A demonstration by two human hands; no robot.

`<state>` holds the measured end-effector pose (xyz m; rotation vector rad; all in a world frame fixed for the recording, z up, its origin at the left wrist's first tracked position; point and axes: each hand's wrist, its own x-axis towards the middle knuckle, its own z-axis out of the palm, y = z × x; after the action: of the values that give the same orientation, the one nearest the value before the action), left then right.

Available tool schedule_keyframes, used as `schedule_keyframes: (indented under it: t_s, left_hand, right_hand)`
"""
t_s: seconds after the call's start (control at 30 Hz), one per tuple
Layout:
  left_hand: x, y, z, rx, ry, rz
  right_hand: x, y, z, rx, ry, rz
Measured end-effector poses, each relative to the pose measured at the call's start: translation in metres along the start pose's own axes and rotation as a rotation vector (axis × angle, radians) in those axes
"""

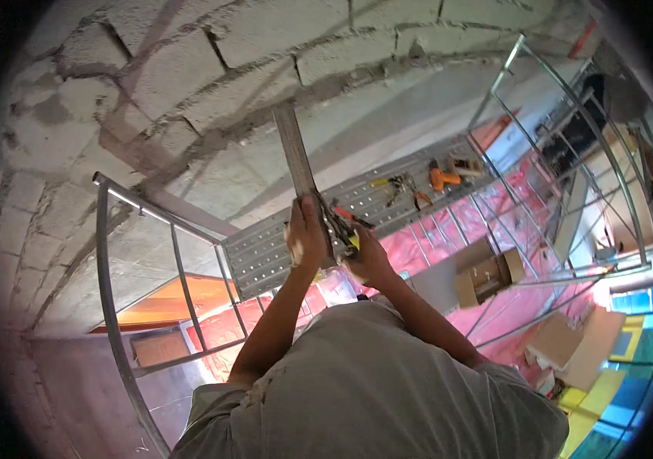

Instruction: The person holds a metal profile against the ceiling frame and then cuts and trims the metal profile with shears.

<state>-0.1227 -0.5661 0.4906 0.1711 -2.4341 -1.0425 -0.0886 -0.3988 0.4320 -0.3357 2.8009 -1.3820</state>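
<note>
A long grey metal channel (294, 149) reaches from near the block wall down between my hands. My left hand (305, 236) is closed around its lower part. My right hand (368, 258) is closed on a plier-like hand tool (340, 223) with red and yellow on it, set against the channel's right side. Its jaws are partly hidden, so I cannot tell whether they bite the metal. Beyond my hands, several small hand tools (397, 187) and an orange power drill (443, 177) lie on the perforated metal scaffold platform (258, 256).
Scaffold rails (108, 268) rise at the left, and a tubular frame (571, 92) at the right. The rough block wall (181, 61) runs along the far side. An open cardboard box (483, 279) sits below right, above pink sheeting (464, 222). A small box (464, 166) stands beside the drill.
</note>
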Motion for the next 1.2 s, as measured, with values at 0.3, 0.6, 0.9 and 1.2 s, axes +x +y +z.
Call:
schedule_keyframes:
  t_s: [0.3,0.6,0.9,1.2]
  left_hand:
    - [-0.007,0.027,-0.016,-0.399,-0.147,-0.214]
    - [-0.006,0.007,0.015,-0.513,-0.086,-0.007]
    - [0.012,-0.029,0.034,-0.782,-0.198,-0.209]
    - [0.008,0.043,0.012,-0.477,-0.288,-0.112]
  right_hand:
    - [-0.025,-0.016,-0.016,0.056,-0.059,0.065]
    - [-0.025,0.007,-0.003,0.353,-0.095,-0.083]
    - [-0.030,-0.040,-0.021,0.257,-0.090,0.156]
    - [-0.030,-0.022,-0.036,0.293,-0.066,0.237]
